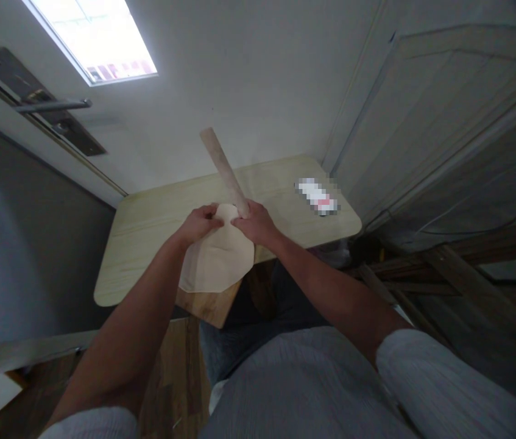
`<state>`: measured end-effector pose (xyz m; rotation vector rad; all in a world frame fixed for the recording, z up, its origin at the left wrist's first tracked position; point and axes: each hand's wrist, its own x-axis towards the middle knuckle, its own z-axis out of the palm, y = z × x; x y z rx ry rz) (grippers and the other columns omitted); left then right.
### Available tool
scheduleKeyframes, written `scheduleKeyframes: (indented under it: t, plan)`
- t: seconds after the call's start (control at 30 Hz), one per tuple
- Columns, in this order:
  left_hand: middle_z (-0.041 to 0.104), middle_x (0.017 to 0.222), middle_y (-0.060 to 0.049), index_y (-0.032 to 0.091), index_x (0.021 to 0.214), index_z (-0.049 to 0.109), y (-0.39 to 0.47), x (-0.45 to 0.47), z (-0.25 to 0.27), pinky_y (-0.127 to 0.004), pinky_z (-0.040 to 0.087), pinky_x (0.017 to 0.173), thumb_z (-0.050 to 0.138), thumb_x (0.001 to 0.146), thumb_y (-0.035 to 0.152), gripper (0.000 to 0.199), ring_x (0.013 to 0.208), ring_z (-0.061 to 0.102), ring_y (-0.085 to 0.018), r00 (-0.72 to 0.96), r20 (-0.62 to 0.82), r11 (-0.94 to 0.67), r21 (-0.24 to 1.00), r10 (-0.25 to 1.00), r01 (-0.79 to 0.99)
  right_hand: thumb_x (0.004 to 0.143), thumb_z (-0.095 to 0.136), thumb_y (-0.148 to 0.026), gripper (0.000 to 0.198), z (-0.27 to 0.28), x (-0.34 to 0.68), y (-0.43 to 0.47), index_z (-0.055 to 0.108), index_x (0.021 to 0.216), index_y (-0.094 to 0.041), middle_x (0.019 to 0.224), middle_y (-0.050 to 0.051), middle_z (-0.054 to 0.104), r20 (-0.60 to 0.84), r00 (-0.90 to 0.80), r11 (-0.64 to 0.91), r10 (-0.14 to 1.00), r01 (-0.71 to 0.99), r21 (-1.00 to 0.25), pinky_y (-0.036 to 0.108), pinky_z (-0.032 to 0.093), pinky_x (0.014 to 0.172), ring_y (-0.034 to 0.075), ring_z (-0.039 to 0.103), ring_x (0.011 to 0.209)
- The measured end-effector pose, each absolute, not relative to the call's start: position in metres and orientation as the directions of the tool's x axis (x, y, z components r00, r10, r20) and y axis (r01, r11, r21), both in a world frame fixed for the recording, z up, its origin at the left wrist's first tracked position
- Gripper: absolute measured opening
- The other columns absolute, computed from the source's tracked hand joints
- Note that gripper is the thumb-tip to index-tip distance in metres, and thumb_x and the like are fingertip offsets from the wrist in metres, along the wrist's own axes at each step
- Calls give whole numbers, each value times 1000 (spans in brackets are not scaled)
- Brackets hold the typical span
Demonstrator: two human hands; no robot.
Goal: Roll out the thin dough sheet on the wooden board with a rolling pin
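A flat, pale, roughly round sheet of dough [218,259] covers most of a wooden cutting board [214,305], whose near corner juts past the table edge. My left hand [199,224] is at the upper left edge of the dough, its thumb and fingers closed on that rim. On the upper right side, my right hand [258,225] is closed around the lower end of a light wooden rolling pin [223,167], and its thumb rests by the dough edge. The pin slants up and left, away from me. Its grasped end is partly hidden by the fingers.
The light wood table [148,225] stands against a white door with a metal handle [54,105] and a bright window [97,36]. A blurred-out white and pink item [317,196] lies at the table's right. Dark wooden beams [468,274] are at the right.
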<state>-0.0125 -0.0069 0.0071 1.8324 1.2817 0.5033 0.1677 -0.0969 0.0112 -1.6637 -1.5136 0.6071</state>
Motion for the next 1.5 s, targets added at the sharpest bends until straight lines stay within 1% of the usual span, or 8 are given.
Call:
scheduleKeyframes:
  t: [0.13,0.3,0.5,0.73,0.9,1.13,1.3,1.5]
  plan:
    - [67,79,-2,20,85,65,-8,-35,14,-29,47,65,76,57,38,36,69,60,-16,440,-186,-61,870,879,489,75,64,-27,21,9,168,-91,65,94,-17,88,3,68,158,206,32,966,509,-860,28,46,71,17,60,77]
    - [62,73,-1,19,77,65,-11,-47,19,-28,43,62,75,62,45,31,65,54,-14,389,-156,-110,807,908,580,73,65,-30,15,3,171,-77,59,80,-18,79,0,63,117,266,-18,957,457,-889,27,43,66,15,56,72]
    - [62,72,3,22,86,56,-32,-46,26,-24,41,53,70,71,44,31,55,52,-11,367,-90,-41,942,926,334,73,64,-33,18,3,167,-78,51,73,-21,71,-3,56,168,265,43,949,420,-907,26,41,63,13,50,66]
    - [59,67,5,26,94,50,-43,-63,28,-21,31,42,65,76,48,33,45,47,-9,185,-59,-3,948,981,319,78,63,-29,15,18,155,-63,59,85,-18,79,0,61,233,207,102,950,498,-861,27,43,68,14,54,71]
    - [44,54,8,23,96,54,-33,-66,11,-21,26,42,61,80,42,26,41,38,-8,1,-115,103,890,993,445,80,59,-20,26,11,141,-30,64,105,-15,101,8,69,164,156,22,974,656,-754,31,49,82,21,63,92]
    - [59,64,2,19,114,63,-58,-83,16,-25,39,48,80,64,37,55,51,52,-14,27,-244,178,775,970,606,83,57,-19,28,-6,137,-20,63,110,-14,105,13,70,40,167,-94,985,720,-687,33,51,84,25,66,97]
    - [60,60,4,19,130,59,-99,-94,20,-25,40,48,81,62,36,73,49,53,-14,91,-283,223,885,955,409,82,59,-19,25,-6,138,-18,64,107,-15,105,12,71,61,173,-85,983,725,-684,31,52,81,24,66,96]
    - [71,85,-2,18,109,70,-134,-85,9,-26,50,59,84,59,41,57,65,62,-14,57,-285,280,956,957,84,83,57,-17,29,-1,128,-11,63,111,-15,108,13,71,111,130,-26,985,758,-651,32,52,83,25,67,99]
